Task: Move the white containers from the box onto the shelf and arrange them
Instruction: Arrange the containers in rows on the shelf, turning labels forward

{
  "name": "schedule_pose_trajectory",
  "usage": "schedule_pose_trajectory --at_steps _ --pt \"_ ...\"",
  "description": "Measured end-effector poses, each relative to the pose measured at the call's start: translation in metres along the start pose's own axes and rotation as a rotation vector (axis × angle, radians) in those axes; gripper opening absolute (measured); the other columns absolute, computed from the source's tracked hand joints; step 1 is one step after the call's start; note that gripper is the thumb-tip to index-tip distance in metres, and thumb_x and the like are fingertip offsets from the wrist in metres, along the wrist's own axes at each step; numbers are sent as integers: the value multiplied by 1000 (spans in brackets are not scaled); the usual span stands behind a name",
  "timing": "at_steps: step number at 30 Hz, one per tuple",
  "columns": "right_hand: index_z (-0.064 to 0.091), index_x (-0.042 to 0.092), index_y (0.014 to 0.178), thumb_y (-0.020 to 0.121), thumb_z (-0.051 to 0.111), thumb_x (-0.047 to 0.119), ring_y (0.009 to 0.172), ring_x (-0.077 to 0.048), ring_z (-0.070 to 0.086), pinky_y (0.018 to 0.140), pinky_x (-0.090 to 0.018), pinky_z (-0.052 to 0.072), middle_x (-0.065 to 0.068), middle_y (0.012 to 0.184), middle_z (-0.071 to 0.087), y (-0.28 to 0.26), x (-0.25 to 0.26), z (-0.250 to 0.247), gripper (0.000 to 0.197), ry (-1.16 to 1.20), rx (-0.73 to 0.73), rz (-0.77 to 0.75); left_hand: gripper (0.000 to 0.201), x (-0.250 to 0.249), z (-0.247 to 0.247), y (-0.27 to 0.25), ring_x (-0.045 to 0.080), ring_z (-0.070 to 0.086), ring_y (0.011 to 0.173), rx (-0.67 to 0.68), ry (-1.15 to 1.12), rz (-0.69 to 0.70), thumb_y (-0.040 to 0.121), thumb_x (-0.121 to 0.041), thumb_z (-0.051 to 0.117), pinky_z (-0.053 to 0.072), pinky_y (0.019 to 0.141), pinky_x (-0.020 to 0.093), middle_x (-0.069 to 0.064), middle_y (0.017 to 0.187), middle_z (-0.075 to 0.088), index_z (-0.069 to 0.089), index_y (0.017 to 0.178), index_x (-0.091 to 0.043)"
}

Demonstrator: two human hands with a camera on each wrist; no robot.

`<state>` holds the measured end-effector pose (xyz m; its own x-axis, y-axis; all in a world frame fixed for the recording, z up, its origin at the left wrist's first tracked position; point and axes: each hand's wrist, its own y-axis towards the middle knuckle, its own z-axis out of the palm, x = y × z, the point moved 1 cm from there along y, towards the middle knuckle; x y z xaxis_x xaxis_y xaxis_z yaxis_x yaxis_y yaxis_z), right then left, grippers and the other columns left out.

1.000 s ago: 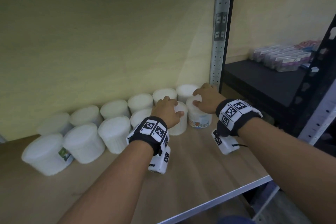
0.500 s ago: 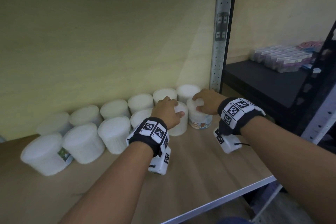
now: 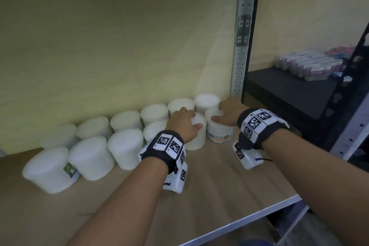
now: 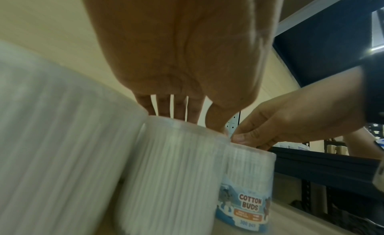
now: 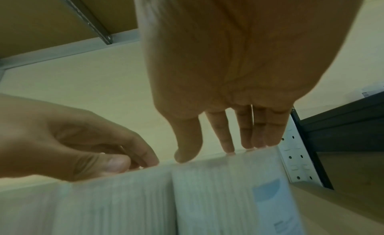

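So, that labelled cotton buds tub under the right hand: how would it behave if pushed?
Probably light: the cotton buds tub seems packed with thin swabs. It likely slides rather than rolls, since it stands upright on its flat base on the shelf. It may nudge the neighbouring tub, which appears to touch it.

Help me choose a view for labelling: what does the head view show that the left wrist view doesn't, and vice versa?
Head only: two rows of white containers along the shelf, plus packets far right. Left wrist only: the left hand's fingers from below, tips on a lid. Both: left hand gripping a plain container by its top, right hand the cotton buds container.
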<state>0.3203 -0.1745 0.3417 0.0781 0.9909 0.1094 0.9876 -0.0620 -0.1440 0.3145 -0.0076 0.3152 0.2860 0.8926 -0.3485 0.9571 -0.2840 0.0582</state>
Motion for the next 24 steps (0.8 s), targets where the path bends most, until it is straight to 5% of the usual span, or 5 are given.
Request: schedule_pose_trajectory --at_steps 10,18,24 --pt "43 13 140 90 54 49 133 -30 39 112 -43 34 -12 143 40 0 -2 -3 62 -20 10 -66 50 1 0 0 26 42 126 -4 -4 5 92 -39 55 39 104 39 6 135 45 48 135 -17" --pt "48 20 139 87 66 20 134 -25 40 110 -32 34 -5 147 38 -1 -4 -15 54 27 74 -122 49 0 -1 0 26 42 126 9 8 12 92 -40 54 38 103 38 6 135 44 48 135 -16" --pt "44 19 141 89 63 22 135 -25 39 112 -32 32 -6 148 38 1 -4 -12 55 0 83 -147 50 -1 -2 0 26 41 127 22 20 14 92 -40 54 38 104 39 6 136 44 47 136 -16"
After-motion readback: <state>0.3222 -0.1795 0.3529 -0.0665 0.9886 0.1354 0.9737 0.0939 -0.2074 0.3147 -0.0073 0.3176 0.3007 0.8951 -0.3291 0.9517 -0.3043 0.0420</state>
